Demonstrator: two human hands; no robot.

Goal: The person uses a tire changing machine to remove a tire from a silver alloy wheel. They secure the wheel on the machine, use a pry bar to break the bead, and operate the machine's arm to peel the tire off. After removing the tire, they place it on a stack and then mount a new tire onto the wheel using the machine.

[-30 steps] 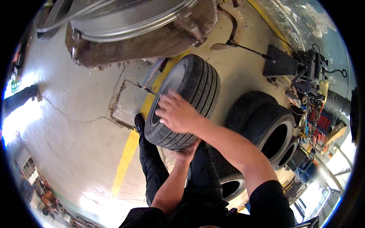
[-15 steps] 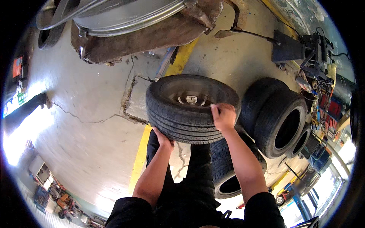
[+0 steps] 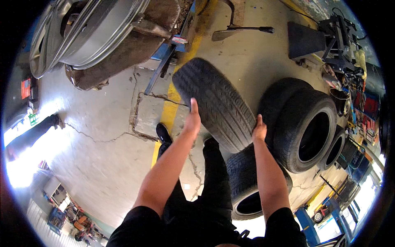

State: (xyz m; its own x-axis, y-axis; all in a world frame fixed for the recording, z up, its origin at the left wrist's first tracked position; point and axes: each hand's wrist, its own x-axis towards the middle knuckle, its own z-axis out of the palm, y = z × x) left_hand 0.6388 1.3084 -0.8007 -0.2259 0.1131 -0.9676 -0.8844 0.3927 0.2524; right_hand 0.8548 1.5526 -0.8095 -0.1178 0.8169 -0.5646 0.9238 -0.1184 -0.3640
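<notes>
A black car wheel is between my two hands, tilted, with its grooved tread facing me; its rim side is hidden from this angle. My left hand grips its left side, the thumb pointing up along the edge. On the lower right edge my right hand presses, its fingers mostly hidden behind the rubber. Just right of that hand stand worn tires, a dark one with its open center showing. Another tire lies below, beside my right forearm.
A large silver rim sits over a rusty brown plate at upper left. A metal pedal is on the floor at the top. Tools and a black machine line the right. My shoe stands on a yellow floor stripe.
The wheel has turned from lying nearly flat, rim visible, to standing on a slant with tread toward me. My left hand rose; my right hand shifted to the lower right edge.
</notes>
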